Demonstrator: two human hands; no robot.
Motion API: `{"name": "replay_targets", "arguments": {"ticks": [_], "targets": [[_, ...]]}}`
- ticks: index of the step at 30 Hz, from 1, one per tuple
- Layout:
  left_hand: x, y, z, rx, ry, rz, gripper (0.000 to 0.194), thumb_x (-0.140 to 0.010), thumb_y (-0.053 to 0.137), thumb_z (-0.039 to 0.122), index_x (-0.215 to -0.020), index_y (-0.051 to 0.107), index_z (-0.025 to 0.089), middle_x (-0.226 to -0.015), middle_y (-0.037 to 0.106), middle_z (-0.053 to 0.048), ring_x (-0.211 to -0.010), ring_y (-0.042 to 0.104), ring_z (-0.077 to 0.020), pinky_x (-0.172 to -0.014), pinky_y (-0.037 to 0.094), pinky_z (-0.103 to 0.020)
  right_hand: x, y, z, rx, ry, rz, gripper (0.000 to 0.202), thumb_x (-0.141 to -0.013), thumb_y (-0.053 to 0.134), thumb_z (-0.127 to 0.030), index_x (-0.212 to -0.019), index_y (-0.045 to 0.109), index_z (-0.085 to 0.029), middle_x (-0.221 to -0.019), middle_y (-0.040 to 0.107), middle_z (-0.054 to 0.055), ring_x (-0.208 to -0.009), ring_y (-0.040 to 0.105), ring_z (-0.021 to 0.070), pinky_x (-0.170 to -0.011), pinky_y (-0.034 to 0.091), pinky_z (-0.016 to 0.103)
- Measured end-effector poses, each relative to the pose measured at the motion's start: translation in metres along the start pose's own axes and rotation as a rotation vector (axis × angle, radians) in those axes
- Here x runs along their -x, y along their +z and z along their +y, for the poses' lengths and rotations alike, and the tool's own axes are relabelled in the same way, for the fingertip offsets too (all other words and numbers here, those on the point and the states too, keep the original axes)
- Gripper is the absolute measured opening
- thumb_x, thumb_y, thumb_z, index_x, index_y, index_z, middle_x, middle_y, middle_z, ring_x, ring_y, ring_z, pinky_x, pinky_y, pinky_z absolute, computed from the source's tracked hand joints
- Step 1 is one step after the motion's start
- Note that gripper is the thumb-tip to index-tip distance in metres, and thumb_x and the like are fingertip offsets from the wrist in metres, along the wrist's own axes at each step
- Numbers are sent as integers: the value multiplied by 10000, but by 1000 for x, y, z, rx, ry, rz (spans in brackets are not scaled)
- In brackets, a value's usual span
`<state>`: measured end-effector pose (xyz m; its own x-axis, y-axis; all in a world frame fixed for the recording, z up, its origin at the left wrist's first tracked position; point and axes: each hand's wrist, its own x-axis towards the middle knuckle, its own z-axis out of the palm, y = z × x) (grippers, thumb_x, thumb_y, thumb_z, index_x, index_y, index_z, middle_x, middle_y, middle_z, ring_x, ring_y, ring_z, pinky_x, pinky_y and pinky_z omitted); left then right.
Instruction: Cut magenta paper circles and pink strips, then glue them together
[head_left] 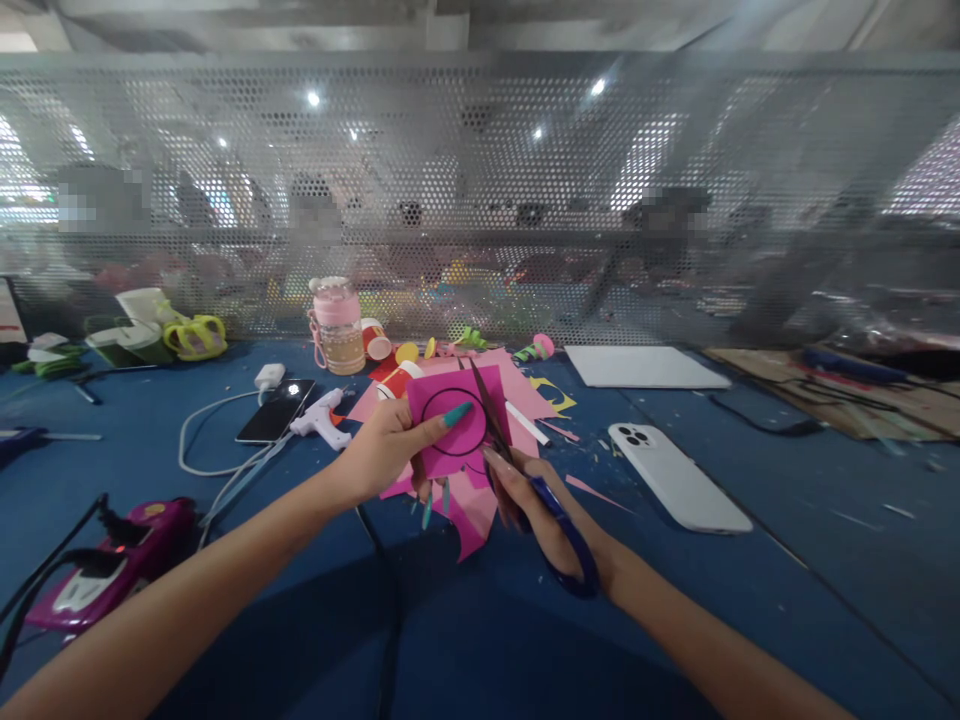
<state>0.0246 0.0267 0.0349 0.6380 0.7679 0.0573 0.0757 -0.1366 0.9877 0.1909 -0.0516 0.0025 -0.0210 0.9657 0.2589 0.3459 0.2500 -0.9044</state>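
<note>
My left hand (390,445) pinches a magenta sheet (435,385) at its left side, thumb on top and fingers beneath. A black circle outline is drawn on the sheet. Wrapped round the dark blue handles of a pair of scissors (568,530) is my right hand (555,500). The scissor blades are apart and lie at the sheet's right part, beside the circle. Below the hands, pink and magenta paper pieces (474,510) lie on the blue table (300,600).
A pink-topped bottle (337,325), a glue gun (322,418) and a black phone (276,410) stand or lie left. A magenta power strip (120,560) is near left. At right are a white phone (675,475), a white panel (645,367) and cardboard (892,400).
</note>
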Motion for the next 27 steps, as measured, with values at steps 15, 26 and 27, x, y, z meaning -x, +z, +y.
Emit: {"name": "replay_targets", "arguments": {"ticks": [15, 26, 27], "targets": [[1, 0, 4, -75, 6, -45, 371, -809, 566, 433, -596, 579, 130, -398, 590, -4, -286, 521, -81, -304, 394, -145, -1, -1, -8, -18, 57, -8, 522, -783, 350, -724, -572, 370, -247, -501, 370, -40, -485, 394, 139, -493, 348, 284], [-1, -5, 7, -95, -16, -57, 344, -813, 581, 372, -560, 560, 140, -371, 580, 2, -276, 513, -81, -306, 381, -142, 1, -2, -3, 17, 35, -27, 510, -801, 339, -707, -574, 377, -252, -505, 412, -32, -508, 450, 148, -543, 392, 297], [0, -5, 7, -91, -18, -60, 344, -808, 587, 375, -559, 564, 139, -364, 574, 3, -273, 510, -82, -305, 379, -143, 1, -2, -4, 21, 34, -31, 508, -806, 336, -702, -572, 371, -252, -500, 410, -33, -510, 456, 150, -547, 394, 297]]}}
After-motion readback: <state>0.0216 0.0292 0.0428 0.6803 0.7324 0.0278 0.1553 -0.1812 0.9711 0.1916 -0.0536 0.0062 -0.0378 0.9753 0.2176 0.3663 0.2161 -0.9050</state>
